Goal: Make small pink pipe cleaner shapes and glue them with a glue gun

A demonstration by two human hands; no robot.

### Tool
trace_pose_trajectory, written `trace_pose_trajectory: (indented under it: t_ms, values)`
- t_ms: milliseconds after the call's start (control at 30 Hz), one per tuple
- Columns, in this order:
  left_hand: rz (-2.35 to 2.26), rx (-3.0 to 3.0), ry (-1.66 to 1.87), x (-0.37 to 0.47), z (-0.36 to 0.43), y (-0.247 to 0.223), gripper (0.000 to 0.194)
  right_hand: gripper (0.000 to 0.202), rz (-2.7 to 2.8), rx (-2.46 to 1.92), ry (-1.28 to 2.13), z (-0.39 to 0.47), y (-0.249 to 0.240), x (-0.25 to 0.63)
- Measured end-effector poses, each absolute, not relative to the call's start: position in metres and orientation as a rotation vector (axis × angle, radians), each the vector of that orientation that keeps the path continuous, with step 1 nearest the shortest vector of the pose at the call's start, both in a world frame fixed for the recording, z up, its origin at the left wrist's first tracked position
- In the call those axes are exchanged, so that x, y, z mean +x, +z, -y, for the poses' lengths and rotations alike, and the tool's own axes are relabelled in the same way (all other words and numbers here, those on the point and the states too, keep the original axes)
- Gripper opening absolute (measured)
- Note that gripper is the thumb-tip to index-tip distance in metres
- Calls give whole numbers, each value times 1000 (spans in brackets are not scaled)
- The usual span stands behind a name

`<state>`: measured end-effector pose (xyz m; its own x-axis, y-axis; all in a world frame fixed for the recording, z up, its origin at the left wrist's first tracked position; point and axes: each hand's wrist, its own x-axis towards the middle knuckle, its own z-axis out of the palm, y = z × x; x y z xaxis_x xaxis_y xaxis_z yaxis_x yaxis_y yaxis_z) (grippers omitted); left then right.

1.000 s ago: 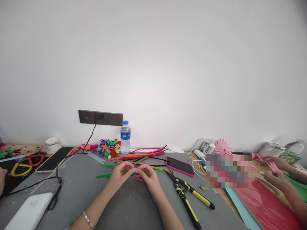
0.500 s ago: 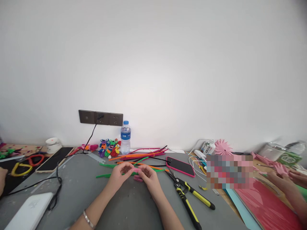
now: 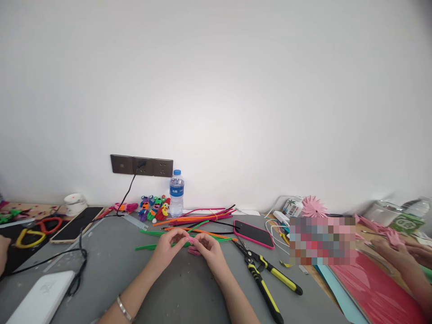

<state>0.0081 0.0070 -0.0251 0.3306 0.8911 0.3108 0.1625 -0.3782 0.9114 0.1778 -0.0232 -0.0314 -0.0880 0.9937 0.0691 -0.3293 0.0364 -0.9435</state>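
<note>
My left hand and my right hand meet over the grey table, thumbs and fingertips pinched together on a small pink pipe cleaner piece. Fingers hide most of that piece, so its full shape cannot be made out. Green pipe cleaners lie under and behind both hands. Just beyond sits a bundle of red and orange pipe cleaners, with black ones among them. Yellow-and-black pliers rest to the right of my right hand, jaws pointing toward the pipe cleaners.
A pink-cased phone, a water bottle and small pipe cleaner figures stand or lie along the back. At left are a white power bank, cables and another phone. Other people's hands show at both sides.
My hands stay pinched in the same place with only a slight finger shift. At the far right, another person's hands have moved a little around pink paper.
</note>
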Motion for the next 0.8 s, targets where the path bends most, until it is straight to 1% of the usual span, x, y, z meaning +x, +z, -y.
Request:
trace_pose_trajectory:
  t_ms: [133,467,800]
  values:
    - [-912,1829,1106,9,-6,-23,20,28,1067,-864,1436,24,-30,179]
    - [-933,1941,1153,8,-5,-18,17,35,1186,-925,1302,22,-36,178]
    - [-965,1941,1103,9,-6,-23,16,32,1320,-994,1224,22,-38,180]
